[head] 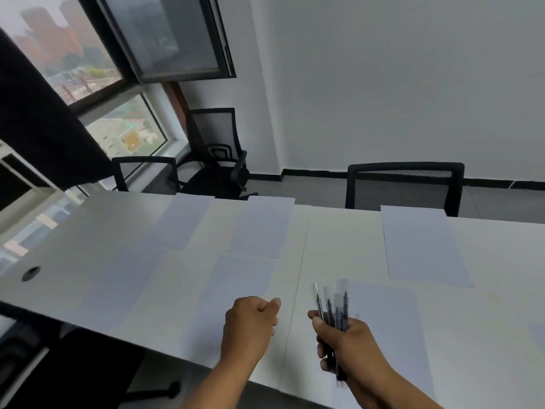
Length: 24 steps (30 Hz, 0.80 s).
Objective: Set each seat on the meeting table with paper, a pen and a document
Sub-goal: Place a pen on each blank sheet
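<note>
My right hand (343,340) grips a bundle of several dark pens (336,308), their tips pointing up and away from me. My left hand (250,323) hovers beside it over the white meeting table (88,261), fingers curled into a loose fist with nothing visible in it. Several white paper sheets lie on the table: one at the far middle (262,225), one at the far right (424,246), one at the far left (180,222), one under my left hand (236,281), and one by my right hand (392,320).
Black mesh office chairs stand across the table, one at the right (404,184) and others at the far left corner (215,154). A window (67,54) fills the left wall. A round cable hole (30,273) sits near the table's left end.
</note>
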### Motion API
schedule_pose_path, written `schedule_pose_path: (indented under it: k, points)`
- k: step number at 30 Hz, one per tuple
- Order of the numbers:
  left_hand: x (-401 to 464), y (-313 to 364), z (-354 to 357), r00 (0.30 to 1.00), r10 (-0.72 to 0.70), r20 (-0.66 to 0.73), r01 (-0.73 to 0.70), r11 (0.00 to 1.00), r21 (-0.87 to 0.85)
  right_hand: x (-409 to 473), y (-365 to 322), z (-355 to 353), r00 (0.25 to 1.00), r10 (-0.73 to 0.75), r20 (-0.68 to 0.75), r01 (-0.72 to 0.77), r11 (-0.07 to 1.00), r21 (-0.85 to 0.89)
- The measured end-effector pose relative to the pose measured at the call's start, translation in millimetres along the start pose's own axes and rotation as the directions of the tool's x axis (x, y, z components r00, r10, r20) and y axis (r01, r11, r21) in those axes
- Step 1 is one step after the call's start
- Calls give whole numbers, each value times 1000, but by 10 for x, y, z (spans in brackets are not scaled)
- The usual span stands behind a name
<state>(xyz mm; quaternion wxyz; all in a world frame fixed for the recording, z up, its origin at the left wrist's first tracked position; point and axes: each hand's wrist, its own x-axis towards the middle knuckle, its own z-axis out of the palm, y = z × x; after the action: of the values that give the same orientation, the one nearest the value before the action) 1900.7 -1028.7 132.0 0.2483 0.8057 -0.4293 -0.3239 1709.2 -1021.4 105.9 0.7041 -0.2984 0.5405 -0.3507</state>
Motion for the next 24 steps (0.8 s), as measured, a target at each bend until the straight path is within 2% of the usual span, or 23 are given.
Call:
schedule_pose_path:
  k: [7,17,24]
  points:
    - [70,-530,-715,999,19,-32,-17,999,40,-23,248,909,1000,-6,23,8,995,-100]
    - [294,-1290,-1678,995,75,59,-76,997,10,-245,586,2185,993,-109,-43,100,979,-179]
    - [467,-1352,-2019,973,218,81,-219,976,12,-281,563,2609,987,-146,-69,129,969,-213]
